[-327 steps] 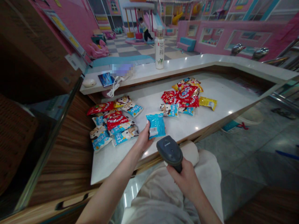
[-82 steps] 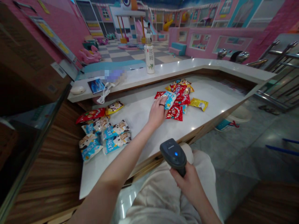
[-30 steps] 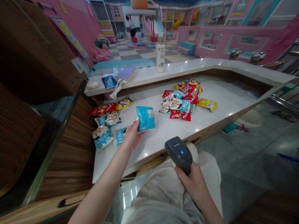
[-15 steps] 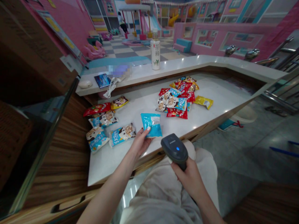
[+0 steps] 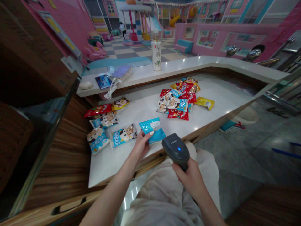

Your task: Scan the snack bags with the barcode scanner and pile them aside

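Carefully, left hand (image 5: 141, 145) pinches a blue snack packet (image 5: 152, 130).
Right fingers (image 5: 185, 171) clamp on a barcode scanner (image 5: 176, 150) (small light (image 5: 179, 148) is blue).

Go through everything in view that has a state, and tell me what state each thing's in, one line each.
Left hand, gripping the blue snack packet.
Blue snack packet, tilted in the fingers, white label showing.
Right hand, gripping the handheld barcode scanner.
Handheld barcode scanner, blue light lit.
Snack packet pile, heaped on the white counter.
Yellow packet, lying flat, beside the pile.
Plastic bottle, upright, capped.
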A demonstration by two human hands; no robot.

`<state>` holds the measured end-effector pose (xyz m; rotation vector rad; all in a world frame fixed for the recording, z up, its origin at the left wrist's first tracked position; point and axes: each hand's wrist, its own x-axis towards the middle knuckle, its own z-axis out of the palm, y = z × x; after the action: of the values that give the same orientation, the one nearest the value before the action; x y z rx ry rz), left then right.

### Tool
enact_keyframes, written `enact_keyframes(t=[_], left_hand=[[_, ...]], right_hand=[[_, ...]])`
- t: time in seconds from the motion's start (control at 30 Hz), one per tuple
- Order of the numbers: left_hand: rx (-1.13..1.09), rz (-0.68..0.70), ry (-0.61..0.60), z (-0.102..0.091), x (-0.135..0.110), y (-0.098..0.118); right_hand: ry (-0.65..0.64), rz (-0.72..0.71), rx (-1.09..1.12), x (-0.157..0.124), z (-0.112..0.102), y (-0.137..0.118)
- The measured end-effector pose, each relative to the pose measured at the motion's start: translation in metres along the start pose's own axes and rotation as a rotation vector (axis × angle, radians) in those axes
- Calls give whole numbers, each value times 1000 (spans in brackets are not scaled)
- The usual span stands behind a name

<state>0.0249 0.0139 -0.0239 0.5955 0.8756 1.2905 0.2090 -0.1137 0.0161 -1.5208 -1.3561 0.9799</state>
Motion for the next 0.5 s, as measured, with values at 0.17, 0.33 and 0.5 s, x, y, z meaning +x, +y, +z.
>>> enact_keyframes(t=[0.17, 0.33, 0.5], left_hand=[[46, -13, -3, 3, -1, -1], [42, -6, 4, 4, -2, -2], [40, 9, 28, 3, 0, -4]], right_hand=[[-9, 6, 17, 0, 2, 0], [-9, 13, 15, 0, 2, -2], [-16, -11, 6, 1, 3, -4]])
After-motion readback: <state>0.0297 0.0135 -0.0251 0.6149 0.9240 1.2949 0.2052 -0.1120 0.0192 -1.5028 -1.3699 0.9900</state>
